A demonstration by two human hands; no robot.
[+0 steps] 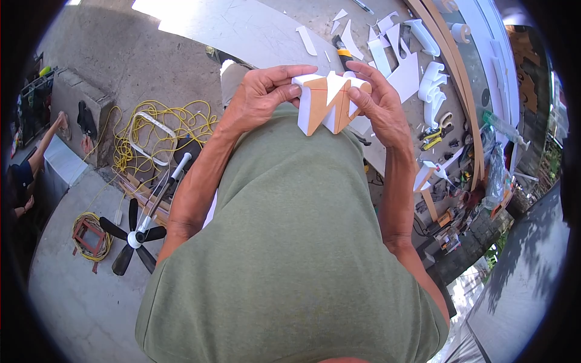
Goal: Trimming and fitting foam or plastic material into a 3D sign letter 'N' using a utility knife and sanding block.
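Between my two hands, just above my lap, is a thick W-shaped block letter (319, 100) with white sides and a brown face that carries a thin red line. My left hand (261, 95) pinches its left top end between thumb and fingers. On the other side my right hand (381, 104) grips the right end, thumb on the brown face and fingers behind. Several white cut offcuts (393, 48) lie on the worktable beyond. A cutter with a black and yellow handle (343, 54) rests behind the letter, partly hidden by it.
White curved letter pieces (433, 91) and yellow-handled pliers (433, 139) lie on the right of the table. On the floor at left are a tangled yellow cord (142, 136), a black-bladed fan (134, 240) and a coiled cable (92, 237). Another person's arm (43, 145) shows at far left.
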